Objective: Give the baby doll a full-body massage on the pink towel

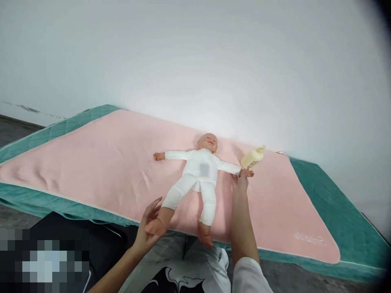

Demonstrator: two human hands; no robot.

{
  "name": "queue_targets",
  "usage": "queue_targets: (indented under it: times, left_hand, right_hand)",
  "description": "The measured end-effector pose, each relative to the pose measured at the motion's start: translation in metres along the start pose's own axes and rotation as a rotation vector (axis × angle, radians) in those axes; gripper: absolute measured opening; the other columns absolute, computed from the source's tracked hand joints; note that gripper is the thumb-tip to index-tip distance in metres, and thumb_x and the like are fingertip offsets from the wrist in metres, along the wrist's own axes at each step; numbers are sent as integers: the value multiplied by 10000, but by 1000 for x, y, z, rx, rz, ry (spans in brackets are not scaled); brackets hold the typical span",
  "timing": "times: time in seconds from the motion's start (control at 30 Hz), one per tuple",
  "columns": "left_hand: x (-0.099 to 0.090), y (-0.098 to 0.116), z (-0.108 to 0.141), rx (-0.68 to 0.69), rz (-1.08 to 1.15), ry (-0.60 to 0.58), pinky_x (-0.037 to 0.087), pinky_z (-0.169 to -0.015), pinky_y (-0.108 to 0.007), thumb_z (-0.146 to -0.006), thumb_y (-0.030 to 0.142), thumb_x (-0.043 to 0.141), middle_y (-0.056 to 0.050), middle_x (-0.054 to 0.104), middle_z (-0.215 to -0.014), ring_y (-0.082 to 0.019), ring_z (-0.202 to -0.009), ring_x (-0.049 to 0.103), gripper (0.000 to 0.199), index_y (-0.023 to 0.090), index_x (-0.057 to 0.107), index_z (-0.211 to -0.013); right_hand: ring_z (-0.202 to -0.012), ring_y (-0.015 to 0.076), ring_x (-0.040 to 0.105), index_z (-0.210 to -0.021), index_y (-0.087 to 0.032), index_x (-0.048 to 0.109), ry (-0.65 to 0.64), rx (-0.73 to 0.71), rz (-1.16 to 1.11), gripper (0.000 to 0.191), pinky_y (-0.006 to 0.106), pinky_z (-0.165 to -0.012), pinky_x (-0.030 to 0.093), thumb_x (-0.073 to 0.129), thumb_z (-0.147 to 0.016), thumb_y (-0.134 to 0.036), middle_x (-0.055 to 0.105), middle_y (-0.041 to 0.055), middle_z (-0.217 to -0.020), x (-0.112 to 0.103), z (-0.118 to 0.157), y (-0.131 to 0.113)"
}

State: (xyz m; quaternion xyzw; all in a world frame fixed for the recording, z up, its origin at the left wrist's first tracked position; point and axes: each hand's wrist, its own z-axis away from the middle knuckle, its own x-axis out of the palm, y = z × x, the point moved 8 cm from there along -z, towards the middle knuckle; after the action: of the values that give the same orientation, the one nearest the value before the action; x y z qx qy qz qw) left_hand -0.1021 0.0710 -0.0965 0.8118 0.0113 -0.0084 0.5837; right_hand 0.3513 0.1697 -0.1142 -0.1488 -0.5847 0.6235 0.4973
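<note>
A baby doll (pixel 208 162) in a white long-sleeved top and white trousers lies on its back, arms spread, with its head toward the wall. The doll's bare foot and lower leg rest in my left hand (pixel 148 234), whose fingers curve loosely along the outer side of the leg; its thumb is hidden. My right hand (pixel 242 182) is closed at the doll's wrist, by the end of the sleeve. Close beyond that hand, a pale yellow bottle (pixel 252 158) with a pump or nozzle top lies tilted on its side.
A pink mat (pixel 100 162) with a white edge covers most of a bed with a green quilted cover (pixel 324 195). A pale wall (pixel 195 61) stands behind. At the lower left is a black chair or bag-like object (pixel 104 244), partly blurred out.
</note>
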Motion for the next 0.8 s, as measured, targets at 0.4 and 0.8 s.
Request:
queue_targets:
  times: [0.4, 0.8]
  left_hand:
    - [0, 18, -11, -327, 330, 359, 448, -1079, -421, -775, 401, 741, -89, 657, -1207, -264, -1189, 602, 399, 203, 626, -1101]
    - [17, 37, -60, -188, 253, 280, 538, -883, -362, -761, 418, 740, -105, 680, -1101, -249, -1039, 647, 380, 167, 637, -1027]
  right_hand:
    - [-1182, 212, 612, -1325, -297, 505, -66, -136, 44, 581, 476, -964, 546, 649, -784, -451, 556, 69, -1364, 6, 25, -18]
    - [-1175, 197, 589, -1268, -170, 560, -340, -507, 196, 586, 440, -1055, 437, 704, -771, -443, 612, 114, -1263, 51, 69, -52]
